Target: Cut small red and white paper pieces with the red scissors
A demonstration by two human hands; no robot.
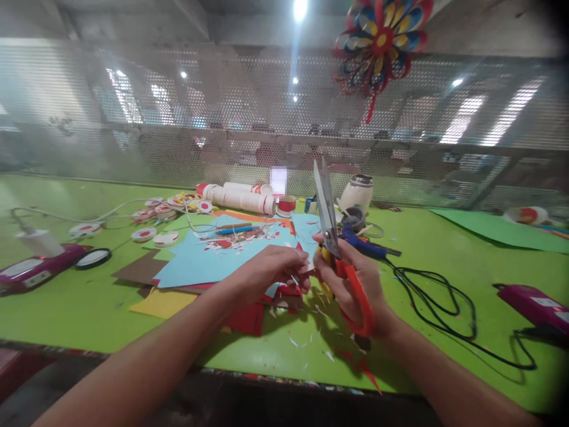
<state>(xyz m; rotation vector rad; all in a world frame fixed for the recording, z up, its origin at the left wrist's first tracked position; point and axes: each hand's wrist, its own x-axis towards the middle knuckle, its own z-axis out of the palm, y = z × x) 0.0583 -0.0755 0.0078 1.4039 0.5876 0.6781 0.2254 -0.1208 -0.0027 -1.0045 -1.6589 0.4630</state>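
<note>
My right hand [355, 279] is closed around scissors [328, 222] with an orange-red handle, their blades pointing up and slightly apart. Fingers of my left hand [282, 265] are pinched together close to the right hand. A small piece of paper [310, 267], pale with some red, shows between the two hands, its far end near my right fingertips. Below both hands, paper scraps [329, 354] lie scattered on the green table [284, 356]. Beyond my left hand, light blue paper sheets [191, 264] carry small red and white cuttings.
A blue glue gun [364, 244] with a coiled black cable [438, 314] lies right of my hands. White paper rolls [240, 197] and a cream-coloured jar [358, 193] stand behind. Purple power strips [531, 305] sit at both sides; a pinwheel-like flower [382, 41] hangs above.
</note>
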